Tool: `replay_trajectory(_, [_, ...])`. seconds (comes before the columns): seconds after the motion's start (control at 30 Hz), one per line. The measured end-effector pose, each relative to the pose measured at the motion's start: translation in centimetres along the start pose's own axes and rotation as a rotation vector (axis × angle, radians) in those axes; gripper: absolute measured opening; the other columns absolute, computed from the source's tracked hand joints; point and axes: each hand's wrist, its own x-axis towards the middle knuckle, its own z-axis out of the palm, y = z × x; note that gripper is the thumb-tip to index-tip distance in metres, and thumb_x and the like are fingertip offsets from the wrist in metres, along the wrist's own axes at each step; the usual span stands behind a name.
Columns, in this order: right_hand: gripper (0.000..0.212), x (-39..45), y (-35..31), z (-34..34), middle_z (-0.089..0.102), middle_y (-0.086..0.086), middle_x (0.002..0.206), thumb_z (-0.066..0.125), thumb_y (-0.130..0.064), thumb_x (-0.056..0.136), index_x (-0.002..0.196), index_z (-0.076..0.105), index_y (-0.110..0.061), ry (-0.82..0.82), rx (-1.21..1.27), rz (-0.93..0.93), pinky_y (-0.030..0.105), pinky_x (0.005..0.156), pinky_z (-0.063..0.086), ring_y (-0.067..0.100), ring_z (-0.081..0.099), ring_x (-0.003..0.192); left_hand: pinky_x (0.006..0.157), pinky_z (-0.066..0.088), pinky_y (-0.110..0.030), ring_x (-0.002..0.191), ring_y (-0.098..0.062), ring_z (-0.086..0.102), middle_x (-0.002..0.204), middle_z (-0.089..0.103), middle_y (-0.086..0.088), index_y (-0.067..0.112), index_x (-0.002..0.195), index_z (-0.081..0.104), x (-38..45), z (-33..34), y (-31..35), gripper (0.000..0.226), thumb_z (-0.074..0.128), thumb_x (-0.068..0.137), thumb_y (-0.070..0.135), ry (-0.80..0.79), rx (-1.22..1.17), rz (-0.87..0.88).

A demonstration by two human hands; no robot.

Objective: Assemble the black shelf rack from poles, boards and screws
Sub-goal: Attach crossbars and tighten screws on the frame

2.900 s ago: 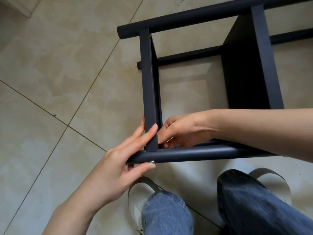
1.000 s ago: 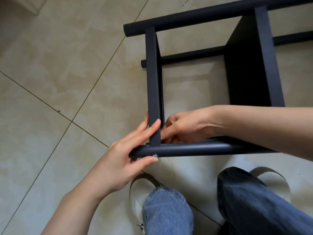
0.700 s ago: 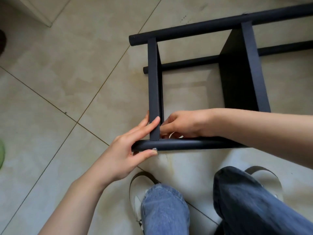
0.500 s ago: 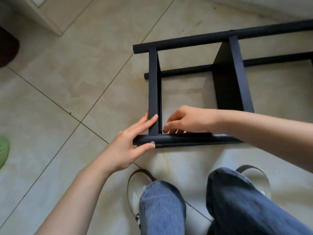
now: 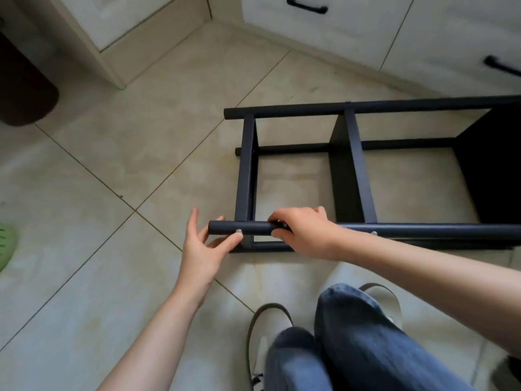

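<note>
The black shelf rack (image 5: 352, 170) lies on its side on the tiled floor, with several poles and upright boards joined. My right hand (image 5: 303, 232) grips the near top pole (image 5: 439, 231) from above, fingers curled round it. My left hand (image 5: 204, 249) is at the pole's left end with straight fingers; its thumb tip presses a silver screw (image 5: 239, 231) in the pole. A second silver screw (image 5: 374, 233) shows further right on the same pole.
White cabinets with black handles (image 5: 307, 7) stand at the back. A dark object (image 5: 25, 88) sits at the left edge, a green slipper (image 5: 5, 244) below it. My legs in jeans (image 5: 352, 342) and shoes are at the bottom.
The camera pulled back and up, bringing the cabinets into view. My right hand came out from inside the frame and closed over the near pole. My left hand stays at the screw.
</note>
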Motion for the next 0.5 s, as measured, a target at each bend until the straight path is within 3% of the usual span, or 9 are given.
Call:
replay_trajectory(0.07, [0.022, -0.1, 0.0, -0.6, 0.066, 0.001, 0.11, 0.045, -0.03, 0.102, 0.119, 0.059, -0.026, 0.033, 0.006, -0.018, 0.042, 0.086, 0.028, 0.027, 0.057, 0.105, 0.091, 0.051, -0.017, 0.102, 0.005, 0.067, 0.129, 0.062, 0.005, 0.029, 0.159, 0.016, 0.0, 0.7, -0.1, 0.109, 0.085, 0.075, 0.014, 0.009, -0.04, -0.043])
replay_trajectory(0.13, [0.023, -0.2, 0.0, -1.2, 0.066, 0.001, 0.109, 0.045, -0.029, 0.103, 0.119, 0.06, -0.025, 0.033, 0.001, -0.023, 0.042, 0.088, 0.03, 0.027, 0.056, 0.105, 0.076, 0.051, -0.007, 0.096, 0.009, 0.067, 0.116, 0.066, 0.01, 0.023, 0.157, 0.024, 0.4, 1.5, -0.2, 0.105, 0.085, 0.073, 0.006, -0.014, -0.025, -0.051])
replay_trajectory(0.23, [0.022, -0.3, -0.1, -1.8, 0.066, 0.003, 0.103, 0.044, -0.027, 0.103, 0.115, 0.062, -0.023, 0.0, 0.009, -0.031, 0.044, 0.093, 0.033, 0.027, 0.057, 0.102, 0.071, 0.052, -0.007, 0.107, -0.003, 0.066, 0.125, 0.065, 0.002, 0.019, 0.153, 0.034, 1.2, 2.6, -0.3, 0.093, 0.079, 0.076, -0.008, 0.019, -0.037, -0.07])
replay_trajectory(0.3, [0.021, -0.5, -0.2, -2.1, 0.065, 0.003, 0.1, 0.044, -0.025, 0.104, 0.113, 0.062, -0.023, -0.013, 0.017, -0.035, 0.045, 0.095, 0.034, 0.027, 0.057, 0.099, 0.08, 0.056, -0.016, 0.124, -0.017, 0.059, 0.138, 0.058, -0.005, 0.023, 0.153, 0.035, 1.7, 2.9, -0.2, 0.093, 0.076, 0.077, -0.013, 0.018, -0.067, -0.082])
replay_trajectory(0.4, [0.021, -1.1, -0.3, -2.8, 0.066, 0.004, 0.099, 0.044, -0.026, 0.103, 0.113, 0.063, -0.023, -0.001, 0.035, -0.041, 0.044, 0.093, 0.035, 0.027, 0.057, 0.098, 0.104, 0.048, -0.032, 0.131, -0.018, 0.052, 0.138, 0.058, -0.003, 0.025, 0.151, 0.04, 1.6, 3.1, 0.0, 0.085, 0.079, 0.08, -0.003, -0.033, 0.07, -0.032])
replay_trajectory(0.43, [0.021, -1.4, -0.4, -3.3, 0.066, 0.004, 0.099, 0.045, -0.026, 0.103, 0.114, 0.063, -0.023, -0.004, 0.045, -0.052, 0.043, 0.092, 0.036, 0.027, 0.057, 0.098, 0.101, 0.048, -0.026, 0.126, -0.017, 0.055, 0.129, 0.062, 0.0, 0.023, 0.148, 0.044, 1.4, 3.2, 0.2, 0.078, 0.079, 0.082, 0.002, -0.034, 0.129, -0.005])
replay_trajectory(0.5, [0.02, -2.1, -0.7, -4.8, 0.067, 0.004, 0.098, 0.048, -0.026, 0.103, 0.113, 0.064, -0.022, -0.003, 0.063, -0.091, 0.044, 0.09, 0.042, 0.026, 0.059, 0.094, 0.075, 0.044, -0.002, 0.101, -0.01, 0.064, 0.107, 0.066, 0.004, 0.015, 0.136, 0.054, 0.7, 3.5, 1.1, 0.056, 0.078, 0.085, 0.011, 0.0, 0.225, 0.045])
